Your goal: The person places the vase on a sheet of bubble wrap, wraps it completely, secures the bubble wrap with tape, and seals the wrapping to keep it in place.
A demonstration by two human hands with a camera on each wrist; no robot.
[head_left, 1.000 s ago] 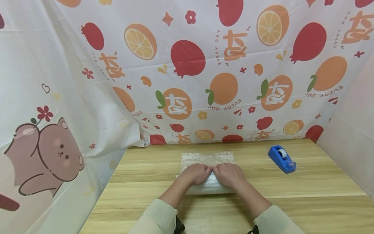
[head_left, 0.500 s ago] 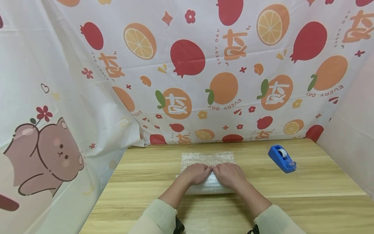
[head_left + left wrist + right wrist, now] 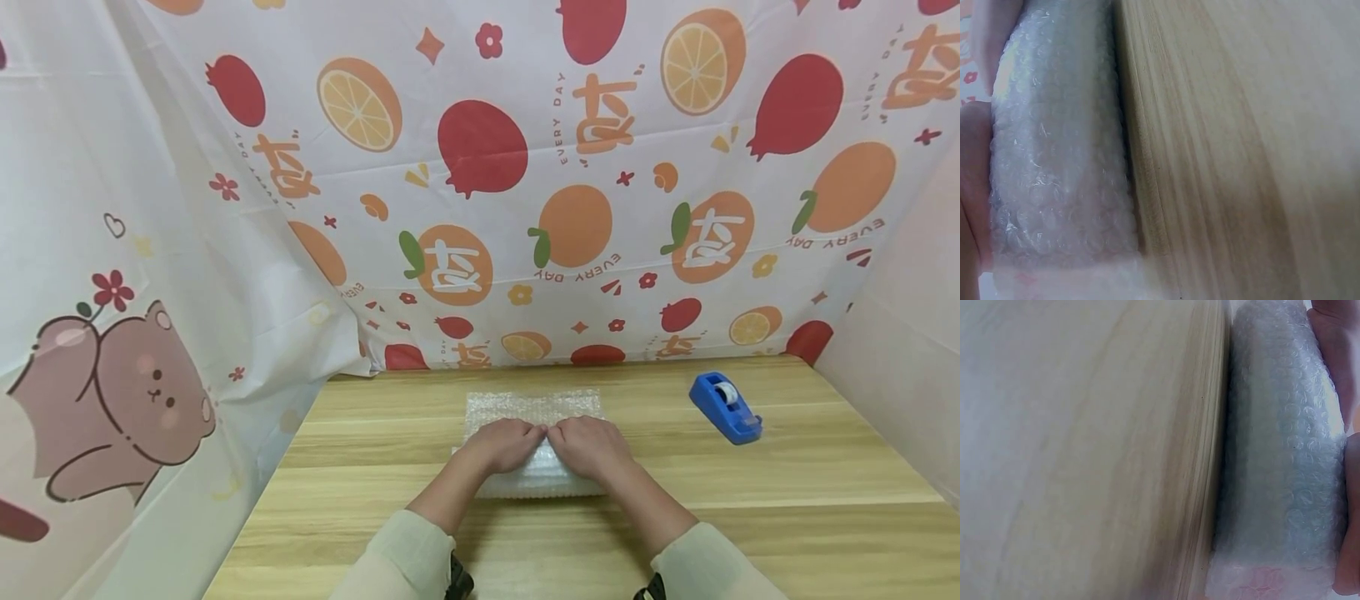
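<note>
Near the far edge of the surface (image 3: 360,483), your left hand (image 3: 504,445) and right hand (image 3: 591,447) grip bubble wrap (image 3: 540,481). Toward the far right corner sits a tape dispenser (image 3: 722,410).

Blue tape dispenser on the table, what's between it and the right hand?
Just a bare stretch of wooden tabletop lies between the right hand and the blue tape dispenser, as the head view shows.
</note>
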